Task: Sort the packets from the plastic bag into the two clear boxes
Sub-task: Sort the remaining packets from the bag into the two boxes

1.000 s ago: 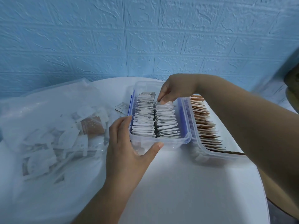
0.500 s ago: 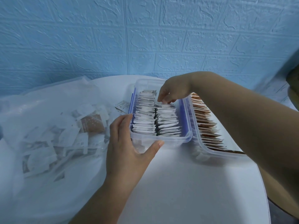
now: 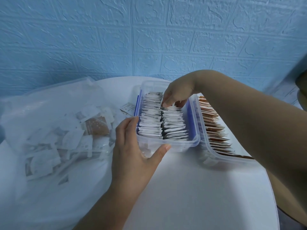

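right grip (image 3: 176, 97) has dipped lower into the back of the left box (image 3: 186, 144) than half a second ago, fingertips (image 3: 165, 103) now down on the last white packet of the right-hand row. left grip (image 3: 132, 146) hasn't budged.

can't tell if the right one is pinching that packet's top edge or only pressing it in, since the curled fingers hide the contact. left grip lies flat-fingered along the box's side, thumb across the front wall. it's bracing the box, not clasping anything.

white packets (image 3: 172, 127) stand on edge in two rows here, brown packets (image 3: 214, 130) in the right box (image 3: 216, 159), and lots more are in the bag (image 3: 41, 117). one loose packet (image 3: 127, 109) lies on the table (image 3: 199, 188) between bag and box.

my guess is these are feather-light, thin, bendy and a bit slick, so take them by the top edge with two fingertips. squeezing the middle probably buckles them. the rows look tight, so wedge a gap first.

box rims look to be touching, and the right box seems close to the table's right edge. the roomy part is the bare table in front.
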`<state>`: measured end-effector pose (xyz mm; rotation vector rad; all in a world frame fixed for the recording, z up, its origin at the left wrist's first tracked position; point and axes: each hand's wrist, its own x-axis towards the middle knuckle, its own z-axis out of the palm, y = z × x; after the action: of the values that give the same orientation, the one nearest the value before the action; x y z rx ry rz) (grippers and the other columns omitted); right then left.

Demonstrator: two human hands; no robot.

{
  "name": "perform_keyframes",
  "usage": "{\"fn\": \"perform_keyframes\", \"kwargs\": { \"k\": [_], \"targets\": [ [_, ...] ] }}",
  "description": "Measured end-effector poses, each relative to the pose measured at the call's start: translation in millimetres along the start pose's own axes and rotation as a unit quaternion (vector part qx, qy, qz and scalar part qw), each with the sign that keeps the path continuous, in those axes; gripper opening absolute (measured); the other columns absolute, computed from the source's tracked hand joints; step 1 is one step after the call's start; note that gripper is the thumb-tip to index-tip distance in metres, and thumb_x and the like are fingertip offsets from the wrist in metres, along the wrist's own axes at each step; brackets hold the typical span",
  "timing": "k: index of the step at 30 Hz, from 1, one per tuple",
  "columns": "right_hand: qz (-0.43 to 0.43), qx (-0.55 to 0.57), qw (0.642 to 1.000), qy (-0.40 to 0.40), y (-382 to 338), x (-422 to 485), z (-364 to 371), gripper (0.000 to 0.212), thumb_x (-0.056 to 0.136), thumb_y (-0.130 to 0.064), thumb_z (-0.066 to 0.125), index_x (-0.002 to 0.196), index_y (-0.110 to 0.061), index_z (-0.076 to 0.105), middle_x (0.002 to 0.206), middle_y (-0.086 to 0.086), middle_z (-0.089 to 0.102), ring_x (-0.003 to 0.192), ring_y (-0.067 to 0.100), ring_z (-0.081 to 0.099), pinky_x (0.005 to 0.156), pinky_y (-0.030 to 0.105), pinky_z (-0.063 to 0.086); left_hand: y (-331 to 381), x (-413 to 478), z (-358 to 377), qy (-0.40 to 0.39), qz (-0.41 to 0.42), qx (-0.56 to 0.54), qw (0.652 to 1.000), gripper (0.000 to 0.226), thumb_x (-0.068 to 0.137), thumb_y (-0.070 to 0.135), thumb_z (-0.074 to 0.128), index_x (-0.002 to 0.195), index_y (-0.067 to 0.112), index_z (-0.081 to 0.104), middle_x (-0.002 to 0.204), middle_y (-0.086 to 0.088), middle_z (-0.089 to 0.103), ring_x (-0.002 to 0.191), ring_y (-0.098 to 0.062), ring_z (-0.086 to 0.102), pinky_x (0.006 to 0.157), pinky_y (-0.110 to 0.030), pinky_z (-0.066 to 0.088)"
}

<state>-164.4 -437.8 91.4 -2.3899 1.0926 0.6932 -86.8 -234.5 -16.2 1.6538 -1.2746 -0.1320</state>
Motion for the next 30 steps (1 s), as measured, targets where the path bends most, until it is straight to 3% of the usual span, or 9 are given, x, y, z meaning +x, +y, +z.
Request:
{"fn": "perform_keyframes", "kwargs": {
  "k": [5, 8, 11, 19, 24, 26, 30],
  "targets": [
    [0.001, 0.034, 0.999, 0.005, 3.1, -1.0, 0.2, 0.031, 0.096, -0.024, 0.050, 0.125, -0.014, 0.054, 0.120, 0.004, 0.054, 0.108, 0.024, 0.058, 0.085, 0.025, 0.048, -0.7, -0.8, -1.0, -0.004, 0.000, 0.006, 1.000, 0.087, 0.060, 0.066, 0.056, 0.131, 0.018, 0.042, 0.128, 0.014, 0.030, 0.119, 0.000, 0.035, 0.094, -0.028, 0.042],
    [0.006, -0.005, 1.000, -0.008, -1.1, -0.3, 0.9, 0.034, 0.096, -0.029, 0.050, 0.128, -0.020, 0.050, 0.118, 0.001, 0.051, 0.099, 0.021, 0.060, 0.079, 0.022, 0.048, 0.5, -0.8, -1.4, -0.007, -0.002, 0.010, 1.000, 0.092, 0.058, 0.069, 0.063, 0.131, 0.017, 0.042, 0.124, 0.017, 0.030, 0.115, 0.006, 0.033, 0.093, -0.025, 0.039],
    [0.003, -0.011, 1.000, -0.016, -3.4, 0.3, 2.1, 0.033, 0.096, -0.030, 0.049, 0.126, -0.019, 0.051, 0.120, 0.003, 0.049, 0.094, 0.025, 0.061, 0.082, 0.028, 0.052, 2.7, -0.5, -2.0, -0.007, -0.004, 0.007, 1.000, 0.092, 0.060, 0.070, 0.065, 0.132, 0.017, 0.042, 0.121, 0.023, 0.024, 0.111, 0.013, 0.028, 0.092, -0.024, 0.038],
    [-0.031, -0.024, 0.998, 0.041, 3.1, -1.7, 4.8, 0.014, 0.091, -0.038, 0.055, 0.096, -0.024, 0.055, 0.100, -0.002, 0.056, 0.093, 0.022, 0.064, 0.071, 0.021, 0.046, 2.5, -1.2, -2.3, -0.009, -0.006, 0.009, 1.000, 0.091, 0.061, 0.067, 0.068, 0.132, 0.015, 0.043, 0.129, 0.010, 0.034, 0.115, 0.008, 0.030, 0.094, -0.026, 0.038],
    [-0.041, -0.057, 0.995, 0.064, 4.5, -5.7, 10.5, 0.018, 0.092, -0.037, 0.053, 0.097, -0.020, 0.056, 0.093, -0.004, 0.057, 0.093, 0.021, 0.060, 0.078, 0.029, 0.042, 5.1, -1.1, -3.2, -0.008, -0.011, 0.007, 1.000, 0.085, 0.061, 0.051, 0.074, 0.131, 0.012, 0.044, 0.131, 0.003, 0.038, 0.120, 0.000, 0.033, 0.093, -0.025, 0.037],
    [-0.041, -0.073, 0.994, 0.077, 4.3, -7.8, 12.9, 0.024, 0.092, -0.038, 0.053, 0.103, -0.017, 0.059, 0.102, 0.001, 0.060, 0.097, 0.021, 0.057, 0.085, 0.032, 0.043, 4.7, -0.4, -3.7, -0.010, -0.005, 0.011, 1.000, 0.082, 0.062, 0.042, 0.078, 0.130, 0.011, 0.045, 0.131, 0.000, 0.040, 0.120, -0.003, 0.034, 0.094, -0.025, 0.038],
    [-0.050, -0.080, 0.989, 0.115, 3.5, -12.4, 16.7, 0.030, 0.090, -0.037, 0.055, 0.113, -0.018, 0.060, 0.116, 0.000, 0.060, 0.104, 0.017, 0.053, 0.096, 0.034, 0.040, 6.4, 0.3, -11.9, -0.035, 0.004, 0.007, 0.999, 0.080, 0.066, 0.051, 0.073, 0.130, 0.012, 0.046, 0.129, 0.002, 0.041, 0.118, -0.002, 0.037, 0.096, -0.009, 0.029]
  ]
}}
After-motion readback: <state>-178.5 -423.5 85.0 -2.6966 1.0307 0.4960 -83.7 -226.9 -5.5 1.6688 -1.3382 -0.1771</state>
